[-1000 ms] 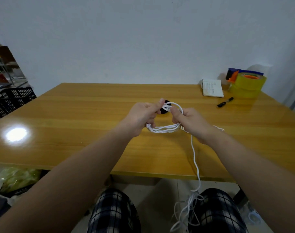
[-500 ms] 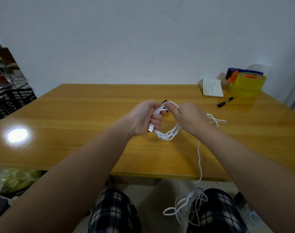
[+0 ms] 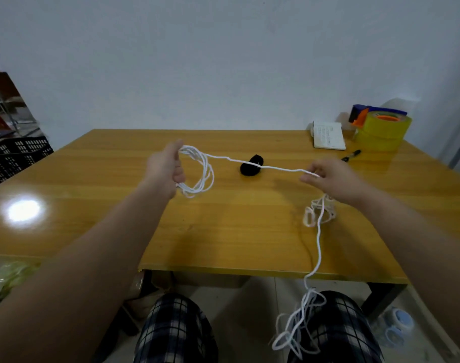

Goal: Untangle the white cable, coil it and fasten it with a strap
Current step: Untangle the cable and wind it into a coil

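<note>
White cable [image 3: 278, 168], partly coiled: your left hand [image 3: 166, 169] grips several loops in curled fingers above the wooden table [image 3: 223, 231], and a single strand runs toward 3 o'clock to your right hand [image 3: 333, 176], whose thumb and fingertips pinch it. From that hand the rest drops toward 6 o'clock in a loose tangle, over the table edge and onto your lap. Between the hands, beneath the strand, a black strap [image 3: 252, 165] lies on the table, with a notebook [image 3: 328, 135] and tape dispenser [image 3: 381, 128] at 2 o'clock.
</note>
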`<act>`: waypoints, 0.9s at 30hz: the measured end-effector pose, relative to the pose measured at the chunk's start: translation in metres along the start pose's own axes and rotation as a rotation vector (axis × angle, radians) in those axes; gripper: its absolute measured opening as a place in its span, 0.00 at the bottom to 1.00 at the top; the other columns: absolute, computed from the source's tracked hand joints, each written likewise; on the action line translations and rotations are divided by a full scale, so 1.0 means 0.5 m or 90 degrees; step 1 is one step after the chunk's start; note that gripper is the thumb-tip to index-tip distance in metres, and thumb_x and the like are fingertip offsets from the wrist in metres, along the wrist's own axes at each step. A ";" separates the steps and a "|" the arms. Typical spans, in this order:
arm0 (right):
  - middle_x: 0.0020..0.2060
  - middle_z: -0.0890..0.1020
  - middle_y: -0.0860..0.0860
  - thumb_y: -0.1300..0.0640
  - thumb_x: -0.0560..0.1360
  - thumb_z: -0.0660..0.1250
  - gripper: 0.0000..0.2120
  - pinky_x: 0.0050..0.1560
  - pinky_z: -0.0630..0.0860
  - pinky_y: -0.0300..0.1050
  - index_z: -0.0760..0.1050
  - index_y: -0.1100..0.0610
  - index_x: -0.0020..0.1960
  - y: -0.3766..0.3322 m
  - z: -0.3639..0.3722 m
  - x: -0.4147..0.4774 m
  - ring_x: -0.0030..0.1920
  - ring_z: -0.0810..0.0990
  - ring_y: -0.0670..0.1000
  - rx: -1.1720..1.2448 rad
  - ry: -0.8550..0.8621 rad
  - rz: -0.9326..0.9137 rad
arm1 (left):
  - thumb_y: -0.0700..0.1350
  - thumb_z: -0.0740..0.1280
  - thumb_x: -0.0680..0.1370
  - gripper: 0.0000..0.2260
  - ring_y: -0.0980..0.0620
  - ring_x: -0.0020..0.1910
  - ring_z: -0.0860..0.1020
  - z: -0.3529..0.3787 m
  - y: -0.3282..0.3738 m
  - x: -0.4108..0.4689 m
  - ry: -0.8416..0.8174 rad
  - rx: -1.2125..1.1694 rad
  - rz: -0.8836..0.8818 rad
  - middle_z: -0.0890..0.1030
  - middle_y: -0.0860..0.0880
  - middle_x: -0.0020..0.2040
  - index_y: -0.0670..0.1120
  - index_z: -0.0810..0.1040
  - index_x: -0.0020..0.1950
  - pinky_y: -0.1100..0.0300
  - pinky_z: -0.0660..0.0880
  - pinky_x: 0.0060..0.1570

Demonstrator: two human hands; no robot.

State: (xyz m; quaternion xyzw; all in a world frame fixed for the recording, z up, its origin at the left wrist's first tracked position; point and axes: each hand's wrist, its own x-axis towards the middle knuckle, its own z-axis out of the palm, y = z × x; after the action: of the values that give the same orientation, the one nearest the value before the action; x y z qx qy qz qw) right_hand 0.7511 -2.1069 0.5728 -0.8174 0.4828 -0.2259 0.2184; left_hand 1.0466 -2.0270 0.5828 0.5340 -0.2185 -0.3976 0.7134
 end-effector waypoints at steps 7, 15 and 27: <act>0.64 0.74 0.53 0.42 0.67 0.73 0.37 0.57 0.73 0.47 0.62 0.50 0.71 -0.056 0.045 -0.002 0.61 0.74 0.53 -0.041 -0.132 -0.005 | 0.46 0.66 0.78 0.18 0.57 0.17 0.53 0.043 -0.055 -0.033 -0.045 0.008 -0.009 0.57 0.56 0.19 0.48 0.62 0.32 0.68 0.51 0.19; 0.68 0.70 0.51 0.44 0.73 0.66 0.35 0.60 0.67 0.40 0.56 0.54 0.75 -0.142 0.093 0.000 0.66 0.70 0.49 0.258 -0.105 -0.093 | 0.45 0.65 0.79 0.17 0.58 0.17 0.54 0.102 -0.053 -0.090 -0.187 0.029 -0.005 0.57 0.55 0.20 0.49 0.64 0.32 0.67 0.52 0.18; 0.26 0.71 0.58 0.46 0.81 0.48 0.24 0.18 0.64 0.38 0.69 0.62 0.38 -0.125 0.088 0.000 0.19 0.67 0.46 0.322 -0.028 -0.151 | 0.53 0.55 0.80 0.16 0.59 0.15 0.61 0.106 -0.014 -0.133 -0.527 -0.063 -0.264 0.76 0.52 0.28 0.44 0.69 0.38 0.71 0.56 0.17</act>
State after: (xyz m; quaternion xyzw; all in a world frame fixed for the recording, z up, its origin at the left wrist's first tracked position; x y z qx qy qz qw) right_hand 0.8197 -2.0735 0.5734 -0.7925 0.3071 -0.3454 0.3980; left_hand 0.9660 -2.0056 0.6014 0.3278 -0.3543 -0.7215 0.4964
